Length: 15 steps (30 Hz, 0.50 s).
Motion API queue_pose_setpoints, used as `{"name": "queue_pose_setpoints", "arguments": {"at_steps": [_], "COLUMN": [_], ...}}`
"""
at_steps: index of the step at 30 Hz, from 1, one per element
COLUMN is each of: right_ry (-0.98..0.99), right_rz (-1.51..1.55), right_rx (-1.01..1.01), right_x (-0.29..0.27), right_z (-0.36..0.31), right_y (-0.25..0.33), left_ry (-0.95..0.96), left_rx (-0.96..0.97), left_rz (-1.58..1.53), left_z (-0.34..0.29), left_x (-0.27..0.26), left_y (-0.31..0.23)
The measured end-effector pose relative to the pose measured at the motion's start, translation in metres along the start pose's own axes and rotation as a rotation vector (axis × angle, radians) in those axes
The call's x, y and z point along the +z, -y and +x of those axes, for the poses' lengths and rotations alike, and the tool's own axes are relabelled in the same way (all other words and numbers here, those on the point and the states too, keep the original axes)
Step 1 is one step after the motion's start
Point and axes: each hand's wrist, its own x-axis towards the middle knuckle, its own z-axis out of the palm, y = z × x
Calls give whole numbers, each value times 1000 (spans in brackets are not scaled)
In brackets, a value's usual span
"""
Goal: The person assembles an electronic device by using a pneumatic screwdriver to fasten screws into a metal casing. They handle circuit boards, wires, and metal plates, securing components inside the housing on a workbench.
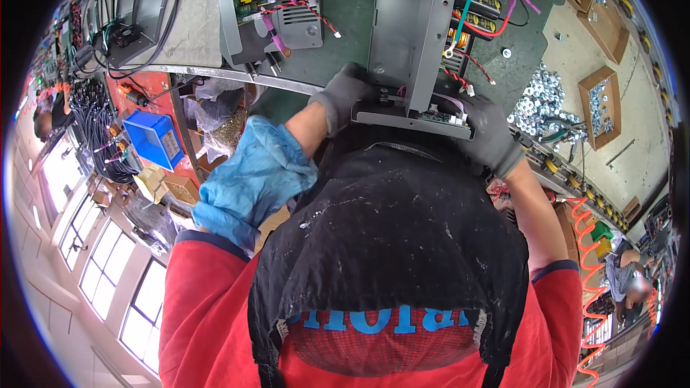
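In front of me a grey metal chassis point(394, 43) sits on the green bench mat, its narrow end panel point(410, 121) close to my apron. A tall divider point(431, 36) runs lengthwise through it, with a black bolt-like post on one side and circuit parts and wires on the other. My left hand point(346, 95), in a grey glove, grips the chassis at the panel's left end; its fingertips are partly hidden. At the right end my right hand point(492, 133), gloved alike, is closed round the corner. A green wire point(466, 11) ends in a ring terminal near the divider.
A second open chassis point(298, 11) with coils and wires lies to the left. Loose nuts and screws point(539, 100) are heaped at right, beside pliers point(559, 129) and cardboard trays point(600, 108). A blue bin point(152, 138) stands lower left; an orange coiled hose point(589, 280) hangs at right.
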Motion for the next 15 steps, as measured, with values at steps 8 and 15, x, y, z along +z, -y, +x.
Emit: {"name": "queue_pose_setpoints", "arguments": {"at_steps": [8, 15], "right_ry": [-88, -185], "right_rz": [-108, -357], "right_rx": [29, -51], "right_x": [28, 42], "right_z": [-8, -7], "right_y": [3, 5], "left_ry": [-100, -122], "left_rx": [4, 125], "left_rz": [670, 723], "left_z": [12, 4], "left_x": [-13, -22], "left_y": [-19, -29]}}
